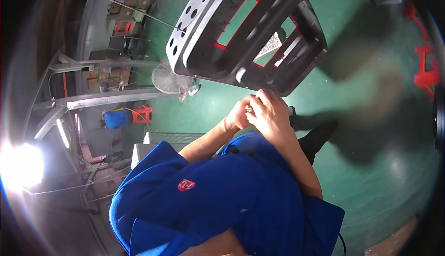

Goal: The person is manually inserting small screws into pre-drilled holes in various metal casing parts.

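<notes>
By the near edge of the black panel, we couldn't tell what, if anything, the fingers gripped, b/c knuckles hid the tips; the panel's far end was cut off at top; a small shiny bit at the fingers was too tiny to ID; a dark stub beside the R hand was mostly hidden; lamp glare washed out the far L side; we saw the L hand close against the R, fingers curled in on both; forearms angled fwd, R steeper; the panel sat tilted just beyond, contact w/ hands unclear.
</notes>
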`<state>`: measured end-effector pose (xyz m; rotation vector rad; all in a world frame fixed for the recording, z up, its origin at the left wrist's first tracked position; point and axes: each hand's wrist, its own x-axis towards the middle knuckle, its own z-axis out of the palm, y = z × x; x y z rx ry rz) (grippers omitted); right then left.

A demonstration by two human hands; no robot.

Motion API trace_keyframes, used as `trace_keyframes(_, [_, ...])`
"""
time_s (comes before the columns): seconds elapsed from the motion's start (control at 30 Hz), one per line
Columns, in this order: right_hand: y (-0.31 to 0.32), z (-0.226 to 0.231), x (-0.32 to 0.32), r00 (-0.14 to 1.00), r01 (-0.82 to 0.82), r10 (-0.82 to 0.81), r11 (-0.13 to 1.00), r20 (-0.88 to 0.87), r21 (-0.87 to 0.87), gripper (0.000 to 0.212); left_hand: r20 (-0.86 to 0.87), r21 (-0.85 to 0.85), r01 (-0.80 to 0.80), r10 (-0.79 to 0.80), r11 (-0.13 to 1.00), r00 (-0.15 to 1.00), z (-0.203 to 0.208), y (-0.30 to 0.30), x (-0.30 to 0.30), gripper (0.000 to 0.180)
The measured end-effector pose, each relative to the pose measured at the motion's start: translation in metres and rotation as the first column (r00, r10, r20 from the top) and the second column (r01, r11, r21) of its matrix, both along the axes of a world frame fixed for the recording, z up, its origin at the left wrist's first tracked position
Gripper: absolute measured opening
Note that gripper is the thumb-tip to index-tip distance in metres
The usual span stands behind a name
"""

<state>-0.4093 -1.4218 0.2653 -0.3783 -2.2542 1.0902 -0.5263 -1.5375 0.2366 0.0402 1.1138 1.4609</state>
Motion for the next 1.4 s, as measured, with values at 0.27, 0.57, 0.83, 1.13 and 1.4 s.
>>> trace_keyframes(0.27, [0.093, 0.008, 0.095, 0.994, 0.056, -0.078, 0.968, 0.083, 0.244, 0.016, 0.435, -0.109, -0.115, 0.151, 0.987, 0.888, 0.007, 0.131, 0.105, 0.027])
trace_keyframes(0.57, [0.168, 0.004, 0.11, 0.994, -0.057, 0.074, 0.978, -0.08, 0.201, 0.021, 0.289, -0.051, -0.155, 0.163, 0.987, 0.943, 0.012, 0.191, 0.124, 0.023])
trace_keyframes(0.83, [0.205, 0.015, 0.073, 0.978, -0.131, 0.039, 0.878, -0.204, -0.461, 0.016, 0.266, -0.217, -0.419, 0.466, 0.882, 0.844, 0.014, 0.226, 0.089, 0.024])
trace_keyframes(1.13, [0.251, -0.107, -0.041, 0.844, 0.21, -0.495, 0.659, -0.207, -0.722, 0.009, 0.299, 0.195, -0.32, 0.255, 0.927, 0.92, 0.012, 0.169, 0.011, 0.031])
trace_keyframes(1.4, [0.241, -0.122, -0.061, 0.792, 0.345, -0.599, 0.6, -0.12, -0.721, 0.01, 0.325, 0.135, -0.355, 0.297, 0.925, 0.898, 0.011, 0.121, 0.005, 0.032])
